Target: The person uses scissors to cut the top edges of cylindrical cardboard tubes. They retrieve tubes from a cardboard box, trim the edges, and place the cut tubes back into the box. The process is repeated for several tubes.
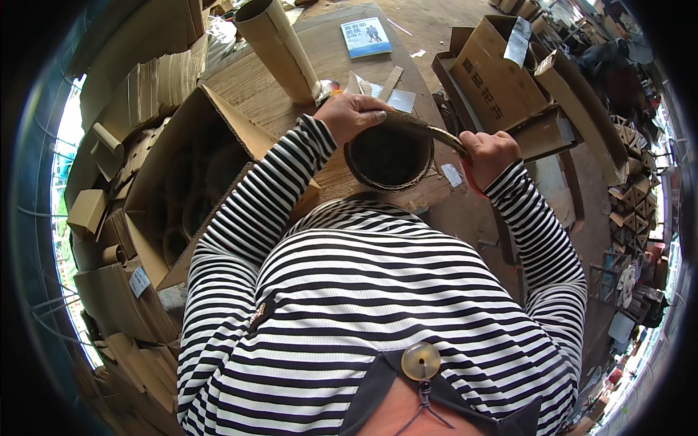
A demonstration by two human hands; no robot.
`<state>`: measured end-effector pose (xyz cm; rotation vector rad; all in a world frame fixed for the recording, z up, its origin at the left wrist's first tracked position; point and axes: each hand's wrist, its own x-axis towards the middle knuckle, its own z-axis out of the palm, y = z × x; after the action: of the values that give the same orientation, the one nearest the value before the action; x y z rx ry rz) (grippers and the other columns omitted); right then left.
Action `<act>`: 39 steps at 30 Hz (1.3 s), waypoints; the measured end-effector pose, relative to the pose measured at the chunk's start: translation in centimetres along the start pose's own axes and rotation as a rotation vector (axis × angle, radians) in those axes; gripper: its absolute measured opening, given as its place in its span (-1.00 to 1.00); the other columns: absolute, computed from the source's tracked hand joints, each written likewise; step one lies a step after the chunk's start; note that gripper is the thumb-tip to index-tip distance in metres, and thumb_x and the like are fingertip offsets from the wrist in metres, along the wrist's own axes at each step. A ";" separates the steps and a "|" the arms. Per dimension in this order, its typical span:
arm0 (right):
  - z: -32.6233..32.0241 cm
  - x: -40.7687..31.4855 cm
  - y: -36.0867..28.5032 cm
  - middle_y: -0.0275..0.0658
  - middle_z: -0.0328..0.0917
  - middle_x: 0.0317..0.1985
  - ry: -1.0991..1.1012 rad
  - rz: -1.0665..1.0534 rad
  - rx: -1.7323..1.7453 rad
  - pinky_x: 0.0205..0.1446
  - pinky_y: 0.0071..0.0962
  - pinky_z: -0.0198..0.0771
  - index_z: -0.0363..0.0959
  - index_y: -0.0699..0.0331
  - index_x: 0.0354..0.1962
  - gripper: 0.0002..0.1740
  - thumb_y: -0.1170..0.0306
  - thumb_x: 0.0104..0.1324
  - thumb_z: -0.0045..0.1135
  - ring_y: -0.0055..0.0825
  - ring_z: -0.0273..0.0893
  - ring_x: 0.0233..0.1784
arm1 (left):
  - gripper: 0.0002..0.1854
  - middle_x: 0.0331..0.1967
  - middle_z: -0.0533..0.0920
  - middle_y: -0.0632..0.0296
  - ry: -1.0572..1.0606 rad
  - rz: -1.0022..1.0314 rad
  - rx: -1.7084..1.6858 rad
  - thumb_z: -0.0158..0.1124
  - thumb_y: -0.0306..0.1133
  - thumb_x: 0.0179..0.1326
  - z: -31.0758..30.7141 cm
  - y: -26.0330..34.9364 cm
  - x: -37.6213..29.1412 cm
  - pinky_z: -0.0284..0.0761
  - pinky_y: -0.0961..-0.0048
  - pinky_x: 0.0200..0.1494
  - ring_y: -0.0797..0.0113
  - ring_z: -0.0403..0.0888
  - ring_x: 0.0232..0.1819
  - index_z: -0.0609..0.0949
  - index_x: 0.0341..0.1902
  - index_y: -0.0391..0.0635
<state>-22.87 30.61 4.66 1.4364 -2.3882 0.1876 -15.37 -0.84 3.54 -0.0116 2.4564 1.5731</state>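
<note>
A round dark-mouthed cardboard tube stands on the wooden table, its opening facing up towards me. My left hand pinches a narrow corrugated cardboard strip at the far side of the tube's rim. The strip runs along that rim and off to the right, where my right hand grips its other part. Something red and thin shows below my right hand; what it is I cannot tell. Just beyond my left hand, small cardboard strips and white paper pieces lie on the table.
A tall cardboard tube stands on the table beyond my left hand, and a book lies at the far side. On the left, an open carton holds several tubes. More cartons stand at the right.
</note>
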 end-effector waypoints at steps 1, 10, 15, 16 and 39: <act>0.0 0.1 0.4 -0.32 0.45 -0.69 -0.031 -0.005 -0.019 -0.41 -0.28 0.37 0.39 0.10 -0.52 -0.80 0.33 0.09 0.30 -0.25 0.52 -0.60 | -0.67 0.03 0.72 0.20 0.036 -0.009 0.026 0.25 -0.38 0.43 0.0 -0.1 -0.3 0.51 0.52 0.23 0.46 0.63 0.05 0.65 0.19 -0.23; -0.9 1.2 0.8 -0.33 0.49 -0.63 -0.026 -0.051 0.016 -0.22 -0.25 0.32 0.45 0.11 -0.44 -0.83 0.29 0.15 0.29 -0.25 0.55 -0.49 | -0.66 -0.02 0.75 0.19 0.098 0.024 -0.001 0.24 -0.51 0.40 2.0 -0.4 -2.2 0.56 0.57 0.15 0.49 0.66 -0.02 0.63 0.22 -0.26; 0.1 2.0 1.3 -0.33 0.53 -0.58 -0.107 -0.048 0.019 -0.26 -0.28 0.39 0.46 0.10 -0.36 -0.79 0.26 0.18 0.33 -0.28 0.57 -0.49 | -0.67 -0.04 0.77 0.17 0.071 -0.022 0.036 0.30 -0.43 0.39 0.4 0.7 -1.2 0.58 0.54 0.14 0.45 0.68 -0.03 0.66 0.19 -0.21; 0.2 2.1 1.5 -0.31 0.52 -0.61 -0.085 -0.052 0.019 -0.30 -0.27 0.40 0.44 0.11 -0.43 -0.82 0.30 0.16 0.30 -0.26 0.56 -0.51 | -0.67 -0.04 0.77 0.16 0.102 -0.047 0.074 0.31 -0.42 0.39 0.1 0.8 -1.2 0.58 0.53 0.13 0.44 0.68 -0.02 0.66 0.18 -0.22; -0.7 4.0 1.3 -0.29 0.54 -0.56 -0.075 -0.073 0.066 -0.13 -0.26 0.37 0.46 0.13 -0.43 -0.79 0.28 0.11 0.34 -0.27 0.61 -0.43 | -0.75 -0.14 0.78 0.05 0.274 0.104 0.247 0.32 -0.41 0.37 1.9 0.5 -2.5 0.63 0.45 0.01 0.34 0.75 -0.14 0.72 0.07 -0.19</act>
<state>-25.54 28.11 6.80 1.5842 -2.4054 0.1994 -12.65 0.79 3.67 -0.0634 2.8933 1.3746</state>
